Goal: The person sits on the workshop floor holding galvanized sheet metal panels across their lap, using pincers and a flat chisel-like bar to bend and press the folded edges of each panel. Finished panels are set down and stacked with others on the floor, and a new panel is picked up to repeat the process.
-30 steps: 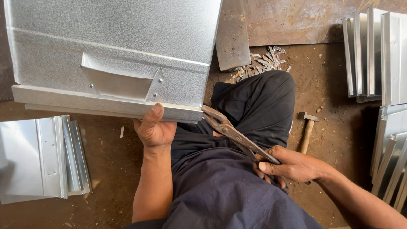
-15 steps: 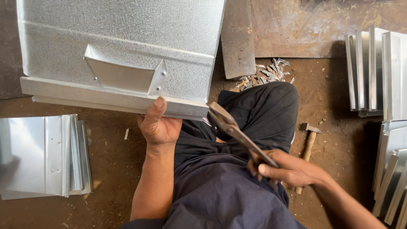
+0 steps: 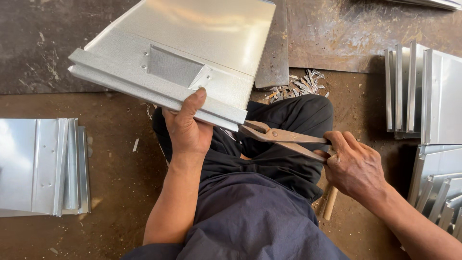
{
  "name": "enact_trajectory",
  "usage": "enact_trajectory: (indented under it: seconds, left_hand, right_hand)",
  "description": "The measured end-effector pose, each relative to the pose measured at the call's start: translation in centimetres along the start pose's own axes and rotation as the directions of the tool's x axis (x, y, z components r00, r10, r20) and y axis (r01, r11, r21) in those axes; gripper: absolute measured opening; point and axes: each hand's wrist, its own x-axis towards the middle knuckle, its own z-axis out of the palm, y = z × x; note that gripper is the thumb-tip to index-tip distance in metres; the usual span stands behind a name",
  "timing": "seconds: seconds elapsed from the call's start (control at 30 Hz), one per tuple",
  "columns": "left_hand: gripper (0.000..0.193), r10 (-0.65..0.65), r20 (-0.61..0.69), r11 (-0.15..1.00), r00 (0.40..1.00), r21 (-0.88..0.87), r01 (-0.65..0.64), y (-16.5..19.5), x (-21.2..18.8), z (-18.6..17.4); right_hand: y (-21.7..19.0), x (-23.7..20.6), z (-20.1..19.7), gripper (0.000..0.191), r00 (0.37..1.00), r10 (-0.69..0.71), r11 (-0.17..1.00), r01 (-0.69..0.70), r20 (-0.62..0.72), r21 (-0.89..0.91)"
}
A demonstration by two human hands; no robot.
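My left hand (image 3: 187, 126) grips the near folded edge of a galvanised sheet-metal panel (image 3: 192, 45) with a riveted rectangular bracket, holding it tilted above my lap. My right hand (image 3: 353, 166) is closed around the handles of rusty tin snips (image 3: 284, 137). The snip jaws meet the panel's near right corner. I sit on the ground with legs folded in dark trousers (image 3: 269, 159).
A stack of folded metal pieces (image 3: 43, 166) lies at the left. More bent metal sheets (image 3: 423, 96) stand at the right. Metal offcuts (image 3: 301, 85) litter the dirt beyond my knee. A wooden hammer handle (image 3: 330, 203) pokes out under my right hand.
The panel has swung round so its near edge now slopes down to the right. The snips have levelled out and moved to the panel's corner.
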Motion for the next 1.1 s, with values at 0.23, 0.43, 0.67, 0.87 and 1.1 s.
enact_trajectory:
  seconds: [0.23,0.43,0.67,0.87,1.1]
  left_hand:
    - [0.083,-0.041,-0.045,0.995,0.998,0.091,0.045,-0.2,-0.2,-0.5]
    - [0.079,-0.159,-0.011,0.978,0.987,0.134,0.159,-0.8,-1.0,0.4]
    - [0.069,-0.106,-0.018,0.992,0.994,0.071,0.107,-1.1,-1.0,-0.2]
    - [0.053,0.044,0.099,0.989,0.994,0.133,-0.057,0.1,-0.8,-2.1]
    - [0.051,0.038,0.186,0.977,0.982,0.199,-0.075,-0.6,-0.9,-1.5]
  right_hand:
    - [2.7,-1.4,3.1,0.023,1.0,0.005,0.985,-0.005,0.004,-0.175]
    - [8.7,2.4,1.0,0.046,0.915,-0.357,0.838,0.226,-0.186,-0.497]
    - [8.6,2.1,-0.8,0.038,0.936,0.007,0.971,0.078,0.352,-0.226]
    - [2.8,-1.3,2.2,0.051,0.869,-0.358,0.799,0.097,0.34,0.594]
    - [0.7,-1.8,1.9,0.048,0.674,-0.063,0.841,-0.361,0.736,0.402]
